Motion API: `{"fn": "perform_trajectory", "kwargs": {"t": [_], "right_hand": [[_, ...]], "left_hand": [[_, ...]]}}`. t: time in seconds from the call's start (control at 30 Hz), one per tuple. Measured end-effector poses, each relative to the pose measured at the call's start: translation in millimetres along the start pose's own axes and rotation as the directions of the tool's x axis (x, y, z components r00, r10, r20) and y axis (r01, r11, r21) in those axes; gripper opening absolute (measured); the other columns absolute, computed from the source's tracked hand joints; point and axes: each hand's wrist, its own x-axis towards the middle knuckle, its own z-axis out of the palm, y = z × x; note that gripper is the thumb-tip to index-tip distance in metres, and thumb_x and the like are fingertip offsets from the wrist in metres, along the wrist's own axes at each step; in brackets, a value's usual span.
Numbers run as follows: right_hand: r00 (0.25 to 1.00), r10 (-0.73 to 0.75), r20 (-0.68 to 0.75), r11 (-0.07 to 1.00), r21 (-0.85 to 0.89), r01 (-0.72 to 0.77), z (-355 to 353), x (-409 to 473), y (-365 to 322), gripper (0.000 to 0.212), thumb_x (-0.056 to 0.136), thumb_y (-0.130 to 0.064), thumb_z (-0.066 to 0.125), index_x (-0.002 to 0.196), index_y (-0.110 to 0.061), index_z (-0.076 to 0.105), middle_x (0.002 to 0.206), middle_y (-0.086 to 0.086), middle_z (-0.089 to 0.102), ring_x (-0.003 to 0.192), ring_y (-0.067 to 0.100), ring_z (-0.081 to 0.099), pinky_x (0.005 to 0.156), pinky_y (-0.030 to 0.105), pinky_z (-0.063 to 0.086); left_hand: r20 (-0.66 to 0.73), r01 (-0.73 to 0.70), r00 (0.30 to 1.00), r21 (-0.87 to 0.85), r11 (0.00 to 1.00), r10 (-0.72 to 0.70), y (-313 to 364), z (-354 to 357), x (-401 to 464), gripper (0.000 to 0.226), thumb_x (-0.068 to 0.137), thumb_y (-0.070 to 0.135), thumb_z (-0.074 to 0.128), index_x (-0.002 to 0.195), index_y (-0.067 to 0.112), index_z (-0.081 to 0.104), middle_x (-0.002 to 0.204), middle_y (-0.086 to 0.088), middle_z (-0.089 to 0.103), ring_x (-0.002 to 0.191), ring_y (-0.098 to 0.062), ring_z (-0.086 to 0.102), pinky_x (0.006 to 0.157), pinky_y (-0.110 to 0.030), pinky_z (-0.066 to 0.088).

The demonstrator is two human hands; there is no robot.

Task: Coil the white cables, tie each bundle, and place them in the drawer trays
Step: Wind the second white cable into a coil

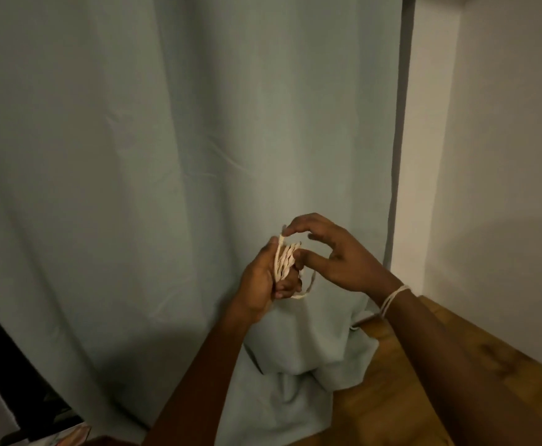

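Observation:
A coiled white cable bundle (285,259) stands upright in my left hand (261,282), whose fingers are closed around its lower half. My right hand (334,252) is just to the right of it, thumb and forefinger pinching the top of the coil, other fingers spread. A loose loop of the cable (306,289) hangs below between both hands. Pale string loops (393,297) circle my right wrist. No drawer or tray is in view.
A pale green curtain (166,156) hangs behind the hands and pools on the wooden floor (392,397). A white wall (495,156) stands at the right. A dark object (12,381) sits at the lower left edge.

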Motion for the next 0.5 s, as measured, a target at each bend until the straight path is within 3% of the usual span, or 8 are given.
{"fn": "perform_trajectory", "kwargs": {"t": [0.1, 0.17, 0.27, 0.33, 0.4, 0.5], "right_hand": [[0.997, 0.025, -0.078, 0.999, -0.039, -0.028, -9, -7, 8, 0.024, 0.089, -0.022, 0.055, 0.106, -0.016, 0.071, 0.133, -0.002, 0.055, 0.132, 0.016, 0.048, 0.110, 0.042, 0.041], [0.990, 0.056, -0.129, 0.998, 0.001, -0.056, -11, -13, 8, 0.012, 0.094, -0.015, 0.055, 0.095, -0.011, 0.067, 0.129, 0.000, 0.061, 0.127, 0.016, 0.055, 0.106, 0.044, 0.045], [0.978, 0.145, -0.149, 0.983, 0.134, -0.125, -6, -23, 4, 0.010, 0.103, -0.015, 0.051, 0.101, -0.008, 0.056, 0.103, 0.006, 0.069, 0.097, 0.023, 0.069, 0.083, 0.046, 0.057], [0.954, 0.165, -0.248, 0.981, 0.137, -0.134, 0, -31, 1, 0.018, 0.104, -0.019, 0.048, 0.101, -0.006, 0.061, 0.086, 0.006, 0.068, 0.075, 0.021, 0.069, 0.064, 0.038, 0.057], [0.902, 0.162, -0.400, 0.985, 0.122, -0.123, 5, -38, 1, 0.026, 0.102, -0.022, 0.051, 0.094, -0.004, 0.068, 0.070, 0.005, 0.068, 0.060, 0.016, 0.067, 0.056, 0.027, 0.052], [0.764, 0.172, -0.622, 0.984, 0.071, -0.164, 11, -44, 2, 0.027, 0.096, -0.030, 0.059, 0.086, -0.010, 0.074, 0.065, -0.001, 0.069, 0.058, 0.010, 0.066, 0.055, 0.019, 0.050]], "left_hand": [[0.031, 0.029, 0.999, 0.191, 0.981, -0.036, 5, 12, 3, 0.055, 0.098, 0.050, 0.032, 0.075, 0.007, 0.056, 0.043, 0.004, 0.041, 0.033, -0.005, 0.029, 0.041, -0.022, 0.021], [0.048, 0.073, 0.995, 0.263, 0.962, -0.088, 6, 22, 5, 0.058, 0.095, 0.055, 0.030, 0.073, 0.008, 0.055, 0.045, 0.003, 0.043, 0.035, -0.006, 0.030, 0.040, -0.019, 0.025], [0.042, 0.135, 0.988, 0.240, 0.961, -0.150, 5, 40, 9, 0.070, 0.087, 0.069, 0.025, 0.072, 0.007, 0.054, 0.042, 0.001, 0.039, 0.033, -0.009, 0.033, 0.043, -0.025, 0.030], [-0.002, 0.160, 0.987, 0.174, 0.972, -0.162, 1, 47, 13, 0.074, 0.087, 0.072, 0.023, 0.061, 0.011, 0.057, 0.041, -0.001, 0.045, 0.033, -0.012, 0.040, 0.043, -0.024, 0.036], [-0.051, 0.192, 0.981, 0.132, 0.972, -0.187, -5, 53, 17, 0.077, 0.089, 0.072, 0.023, 0.054, 0.016, 0.062, 0.043, -0.003, 0.052, 0.036, -0.016, 0.049, 0.045, -0.025, 0.044], [-0.230, 0.199, 0.961, 0.191, 0.961, -0.153, -13, 67, 25, 0.083, 0.088, 0.073, 0.024, 0.081, 0.005, 0.070, 0.052, -0.003, 0.062, 0.048, -0.019, 0.060, 0.053, -0.029, 0.051]]}}
